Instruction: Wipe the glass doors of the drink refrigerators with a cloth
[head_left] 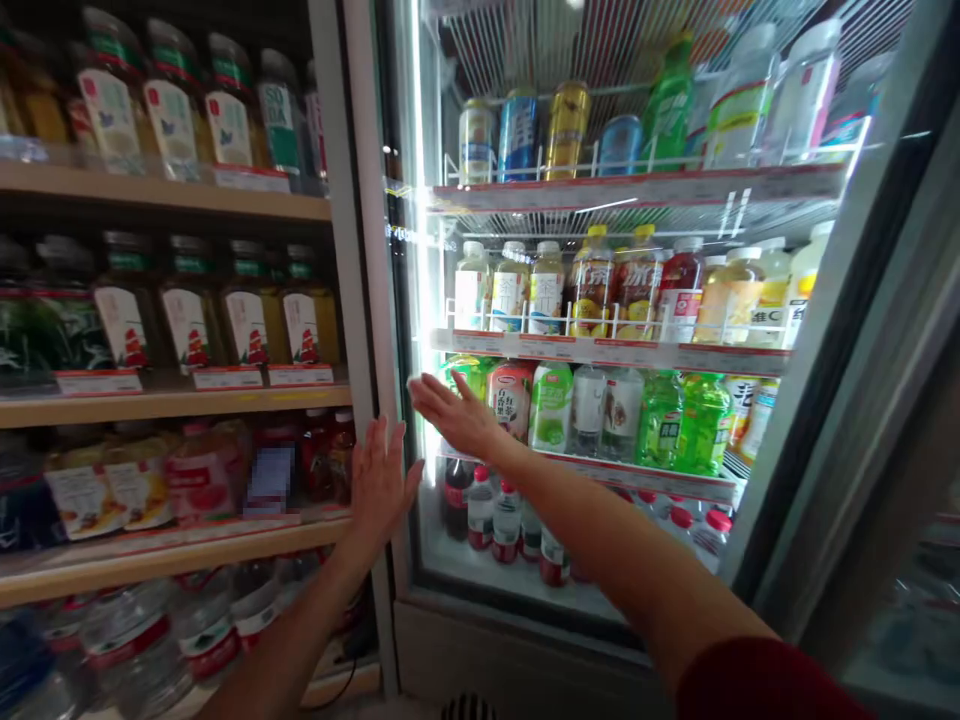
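Note:
My left hand [379,482] is raised with its fingers stretched upward, in front of the upright post [364,300] between the wooden shelving and the lit drinks fridge [517,350]. Nothing is in it. My right hand [459,415] reaches across to the fridge's left edge, its fingers extended and holding nothing. It overlaps the bright light strip [418,250] and partly covers a green bottle [469,368] on the third rack. Beside it stands a dark-labelled drink bottle [508,395]. Whether either hand touches a surface, I cannot tell.
Wooden shelves [165,400] on the left hold rows of bottles and packs. Inside the fridge, cans [517,135], tea bottles [546,288] and red-capped bottles [506,520] stand on stacked levels. A dark-edged frame [855,400] slants along the fridge's right side.

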